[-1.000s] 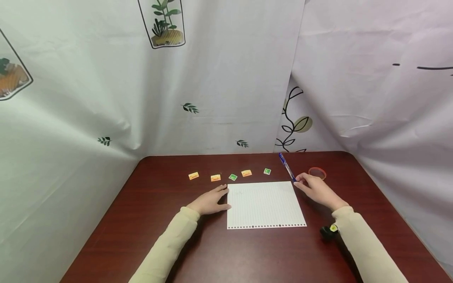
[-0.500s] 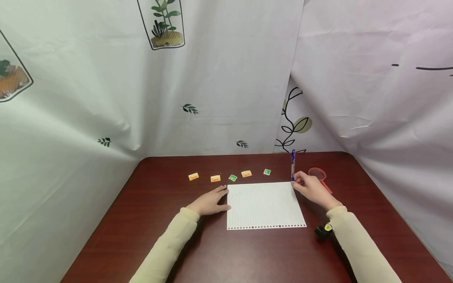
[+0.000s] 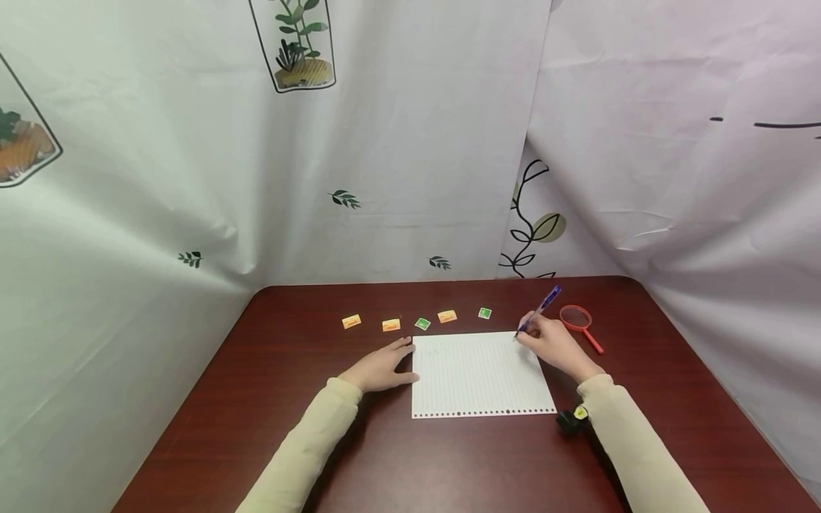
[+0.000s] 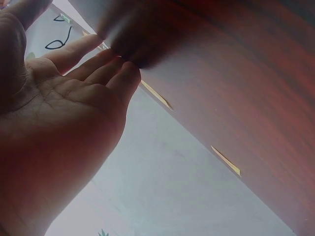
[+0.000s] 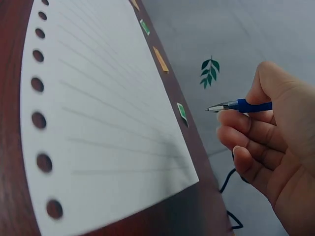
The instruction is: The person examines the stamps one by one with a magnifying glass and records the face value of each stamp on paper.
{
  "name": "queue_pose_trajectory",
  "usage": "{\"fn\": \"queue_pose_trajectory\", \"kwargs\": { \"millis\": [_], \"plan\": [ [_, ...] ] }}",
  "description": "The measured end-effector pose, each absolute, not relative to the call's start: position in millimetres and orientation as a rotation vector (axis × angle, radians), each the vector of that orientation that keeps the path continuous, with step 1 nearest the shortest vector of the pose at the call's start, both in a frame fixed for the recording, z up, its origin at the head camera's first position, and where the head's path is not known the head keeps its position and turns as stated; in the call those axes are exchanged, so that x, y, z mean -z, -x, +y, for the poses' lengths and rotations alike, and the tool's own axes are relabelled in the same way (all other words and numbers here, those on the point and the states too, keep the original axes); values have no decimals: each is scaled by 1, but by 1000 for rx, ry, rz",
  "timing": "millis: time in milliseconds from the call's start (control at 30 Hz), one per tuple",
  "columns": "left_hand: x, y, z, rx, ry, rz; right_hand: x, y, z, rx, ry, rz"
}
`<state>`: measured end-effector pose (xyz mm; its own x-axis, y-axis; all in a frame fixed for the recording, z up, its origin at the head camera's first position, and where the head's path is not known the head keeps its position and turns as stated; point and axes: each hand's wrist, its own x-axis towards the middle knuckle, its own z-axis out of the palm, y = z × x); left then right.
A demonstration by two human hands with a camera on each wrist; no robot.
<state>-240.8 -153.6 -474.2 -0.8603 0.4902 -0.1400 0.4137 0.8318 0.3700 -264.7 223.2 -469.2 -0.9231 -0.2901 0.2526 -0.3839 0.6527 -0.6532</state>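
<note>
A sheet of lined, hole-punched paper (image 3: 477, 377) lies on the dark red table (image 3: 410, 463). My left hand (image 3: 380, 367) rests at its left edge, fingers and thumb spread; the left wrist view shows its palm (image 4: 64, 118) and fairly straight fingers. Over the sheet's far right corner, my right hand (image 3: 553, 343) pinches a blue pen (image 3: 545, 301) between thumb and fingers. Its bare tip points at the paper in the head view. In the right wrist view the blue pen (image 5: 246, 105) shows a metal tip; whether it touches the paper I cannot tell.
Behind the sheet lie small orange stickers (image 3: 351, 321) and green stickers (image 3: 484, 313) in a loose row. A red magnifying glass (image 3: 576, 318) lies right of my right hand. Patterned cloth (image 3: 410, 142) hangs around the table's back and sides.
My right hand has shifted left onto the paper's corner. The pen has swung from leaning left, through upright, to a writing tilt. The magnifying glass's handle has come into view. The left hand stays put.
</note>
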Motion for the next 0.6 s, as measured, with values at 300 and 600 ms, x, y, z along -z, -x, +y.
{"fn": "queue_pose_trajectory", "kwargs": {
  "millis": [300, 600],
  "plan": [
    [473, 240, -153, -487, -687, 2792, 470, 266, 211, -1142, -520, -2724],
    [472, 238, -152, -503, -675, 2795, 476, 268, 194, -1199, -502, -2692]
  ]
}}
